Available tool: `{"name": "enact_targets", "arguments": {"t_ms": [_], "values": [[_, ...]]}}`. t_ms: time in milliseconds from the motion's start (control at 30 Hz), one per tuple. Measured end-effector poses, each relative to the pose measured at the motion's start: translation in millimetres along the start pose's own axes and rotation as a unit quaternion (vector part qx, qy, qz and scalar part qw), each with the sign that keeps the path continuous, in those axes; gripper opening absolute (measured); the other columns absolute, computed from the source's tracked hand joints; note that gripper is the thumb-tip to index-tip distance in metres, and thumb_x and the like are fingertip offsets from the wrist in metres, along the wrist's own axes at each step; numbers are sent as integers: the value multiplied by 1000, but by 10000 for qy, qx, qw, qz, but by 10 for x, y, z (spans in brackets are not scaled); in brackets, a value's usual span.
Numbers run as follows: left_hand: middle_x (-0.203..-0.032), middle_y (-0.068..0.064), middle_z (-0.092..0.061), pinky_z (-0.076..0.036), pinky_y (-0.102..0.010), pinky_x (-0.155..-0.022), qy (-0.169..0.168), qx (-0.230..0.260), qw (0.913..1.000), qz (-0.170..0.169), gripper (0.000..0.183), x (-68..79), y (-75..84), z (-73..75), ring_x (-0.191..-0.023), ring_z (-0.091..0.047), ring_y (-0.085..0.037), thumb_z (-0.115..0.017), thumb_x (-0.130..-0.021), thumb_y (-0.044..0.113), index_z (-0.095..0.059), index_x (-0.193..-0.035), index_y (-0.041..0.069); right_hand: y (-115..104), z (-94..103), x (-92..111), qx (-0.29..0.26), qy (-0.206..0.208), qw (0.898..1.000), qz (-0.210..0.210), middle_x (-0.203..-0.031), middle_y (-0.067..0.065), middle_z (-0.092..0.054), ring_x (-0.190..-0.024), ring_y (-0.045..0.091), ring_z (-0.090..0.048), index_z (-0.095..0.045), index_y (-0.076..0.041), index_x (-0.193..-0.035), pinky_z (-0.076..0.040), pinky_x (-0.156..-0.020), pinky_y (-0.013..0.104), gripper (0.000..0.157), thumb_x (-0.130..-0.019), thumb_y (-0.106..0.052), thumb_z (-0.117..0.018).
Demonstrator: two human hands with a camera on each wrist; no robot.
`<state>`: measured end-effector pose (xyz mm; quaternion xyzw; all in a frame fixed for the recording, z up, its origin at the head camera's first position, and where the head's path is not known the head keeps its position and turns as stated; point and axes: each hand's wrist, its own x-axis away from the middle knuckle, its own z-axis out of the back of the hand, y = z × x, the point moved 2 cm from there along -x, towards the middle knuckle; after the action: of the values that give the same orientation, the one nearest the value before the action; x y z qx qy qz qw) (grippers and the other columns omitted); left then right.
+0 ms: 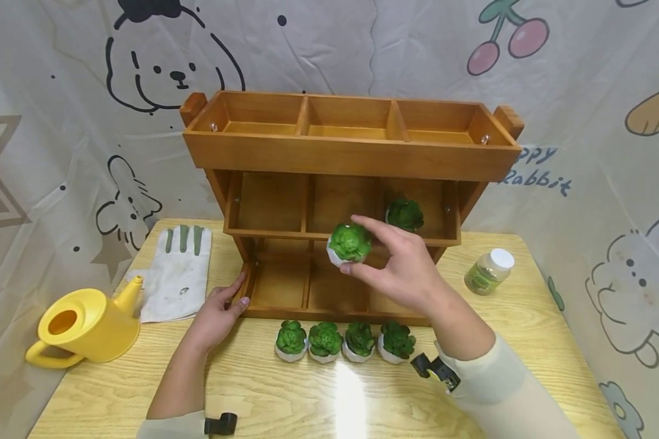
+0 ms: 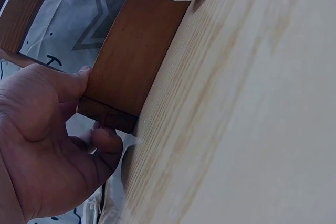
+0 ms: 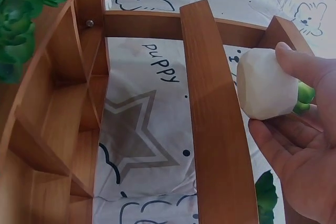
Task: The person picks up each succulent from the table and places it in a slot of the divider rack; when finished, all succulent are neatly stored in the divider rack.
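Wooden shelf (image 1: pixel 351 155): we find three tiers, upright, left hand (image 1: pixel 218 316) gripping the lowest.
Held plant (image 1: pixel 349 242): we note green leaves, white faceted pot, right hand (image 1: pixel 406 266) pinching it before the shelf.

1. Pale wood-grain table (image 1: pixel 285 402): spans the lower half of the frame, a bright glare spot at bottom centre.
2. Three-tier wooden shelf (image 1: pixel 351 155): stands on it, upper centre.
3. Four potted plants (image 1: pixel 325 341): in a row below the shelf, lower centre.
4. Yellow watering can (image 1: pixel 96 329): lower left.
5. White glove (image 1: pixel 178 274): left, lying flat.
6. White-lidded jar (image 1: pixel 489 271): right.
7. Another potted plant (image 1: pixel 405 214): middle tier's right compartment, right of centre.
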<state>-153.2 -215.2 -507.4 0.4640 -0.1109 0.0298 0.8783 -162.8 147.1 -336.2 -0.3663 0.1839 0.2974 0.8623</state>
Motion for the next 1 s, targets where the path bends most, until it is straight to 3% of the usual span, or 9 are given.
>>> {"name": "enact_targets", "arguments": {"t_ms": [167, 467, 700, 1000], "values": [[-144, -24, -42, -33, -61, -112, 9, 34, 10000, 5, 62, -6, -4, -4, -129, -44, -39, -58, -108, 29, -33, -164, 22, -9, -34, -112, 38, 193, 9997, 169, -125, 9, -73, -111, 22, -70, -63, -11, -141, -57, -92, 42, 73, -76, -27, -94], [-144, -23, -43, -32, -62, -113, -8, -28, 10000, -9, 62, -19, -20, 1, -132, -44, -41, -58, -108, 31, -32, -164, 25, 7, -132, -252, -236, 246, 9991, 238, -121, 9, -73, -101, 20, -72, -62, -7, -141, -59, -85, 40, 72, -77, -23, -93], [-144, -24, -43, -33, -62, -112, -31, 16, 10000, 30, 62, -18, -23, -4, -131, -44, -41, -57, -108, 31, -32, -164, 24, 9, -222, -374, -312, 327, 9987, 251, -124, 11, -72, -104, 21, -72, -60, -3, -142, -58, -89, 37, 71, -80, -20, -90], [-142, -24, -43, -32, -62, -113, -38, 83, 10000, -5, 62, 5, 1, 1, -133, -43, -41, -57, -108, 29, -31, -164, 24, 15, -326, -495, -117, 459, 9988, 102, -127, 13, -71, -109, 25, -70, -60, -6, -144, -55, -95, 41, 69, -83, -21, -87]]}}
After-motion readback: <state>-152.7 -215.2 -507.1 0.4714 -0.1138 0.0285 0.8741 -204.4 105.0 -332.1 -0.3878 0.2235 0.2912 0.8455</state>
